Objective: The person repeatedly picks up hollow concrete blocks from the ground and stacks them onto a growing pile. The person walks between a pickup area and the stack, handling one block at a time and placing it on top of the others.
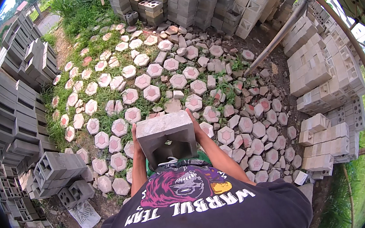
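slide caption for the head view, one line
Left hand and right hand hold a hollow grey block above hexagonal pavers, block stacks on both sides.

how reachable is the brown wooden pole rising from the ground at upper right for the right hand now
Probably not: the right hand is pressed against a grey hollow concrete block, and pale hexagonal paving stones lie between hand and pole.

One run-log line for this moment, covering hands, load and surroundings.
left hand: gripping grey hollow block, left side | right hand: same block, right side | ground: hexagonal pavers, grass | around: stacked blocks
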